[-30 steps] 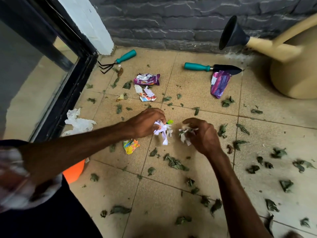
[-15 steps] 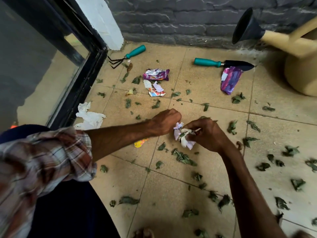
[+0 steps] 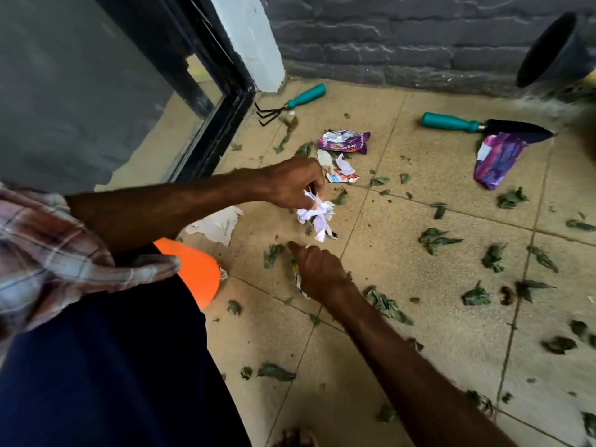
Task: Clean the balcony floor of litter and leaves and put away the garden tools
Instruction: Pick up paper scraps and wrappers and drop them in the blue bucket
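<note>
From the head camera, the left hand (image 3: 293, 183) clutches a bunch of paper scraps (image 3: 317, 217) above the tiled floor (image 3: 403, 253). The right hand (image 3: 319, 272) curls over a wrapper (image 3: 299, 285), but I cannot tell whether it grips it. Leaves (image 3: 435, 238) lie scattered. The rake (image 3: 290, 103) and trowel (image 3: 483, 127) lie near the wall (image 3: 387, 43).

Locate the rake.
Head view, upper centre: the rake lies by the door frame corner and white pillar, left of the trowel.
</note>
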